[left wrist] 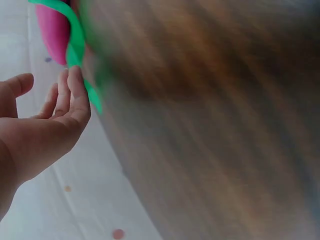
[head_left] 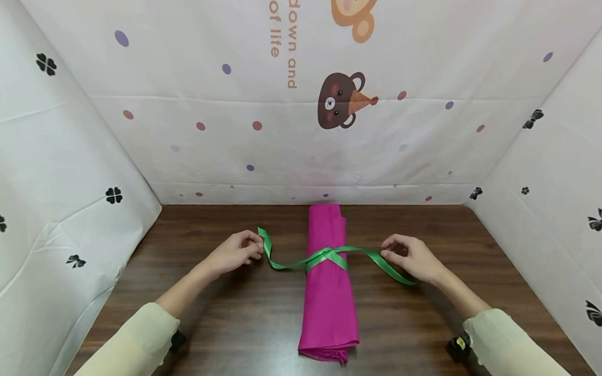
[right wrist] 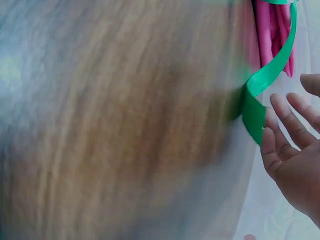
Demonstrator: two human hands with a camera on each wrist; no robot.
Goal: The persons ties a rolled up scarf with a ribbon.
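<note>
A magenta cloth (head_left: 329,308), rolled or folded into a long bundle, lies lengthwise on the table. Around its middle runs a green ribbon (head_left: 327,256), crossed on top, with a loose tail trailing to each side. My left hand (head_left: 235,251) is beside the left tail's end; its fingertips look to touch the ribbon (left wrist: 76,47) in the left wrist view, thumb held apart. On the other side my right hand (head_left: 412,256) hovers by the right tail, fingers loosely bent and thumb apart. In the right wrist view the ribbon (right wrist: 255,107) passes against or just behind those fingers; contact is unclear.
The dark wooden table (head_left: 227,339) carries the bundle. White printed sheets form a back wall (head_left: 182,75) and side walls, the left one (head_left: 39,167) bearing clover prints. A dark wrist device (head_left: 458,347) sits at the right sleeve.
</note>
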